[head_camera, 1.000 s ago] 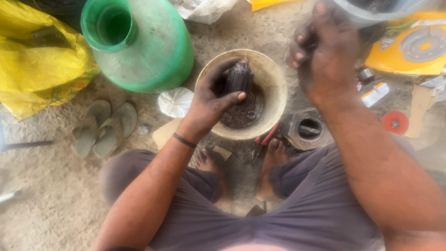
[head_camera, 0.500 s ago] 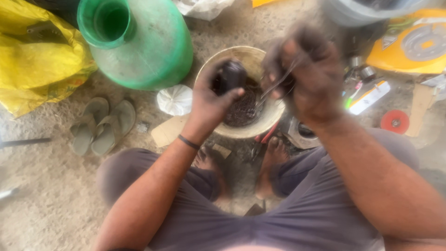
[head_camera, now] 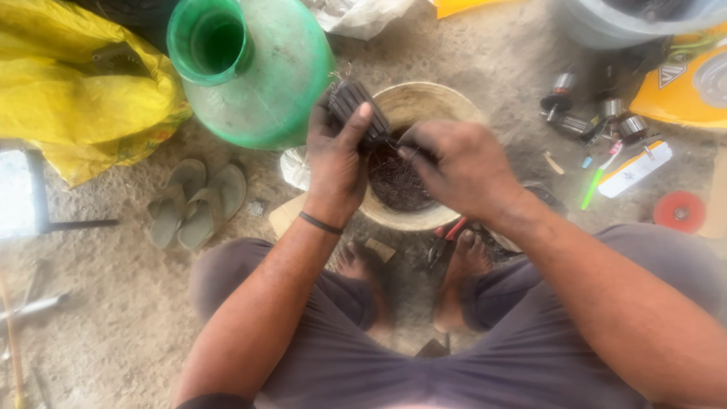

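Left hand [head_camera: 337,163] clamped on ribbed motor core [head_camera: 360,112], right hand [head_camera: 454,167] pinching its wire; wire may snap, spilling outside bowl [head_camera: 447,102]

Illumination is soft, even daylight with no hard shadows; a faint shade lies beneath the legs. Overall sharpness is low. The left hand [head_camera: 337,163] and right hand [head_camera: 454,167] show slight motion blur. A white patch far left of the hands is overexposed. Frame corners appear softer.
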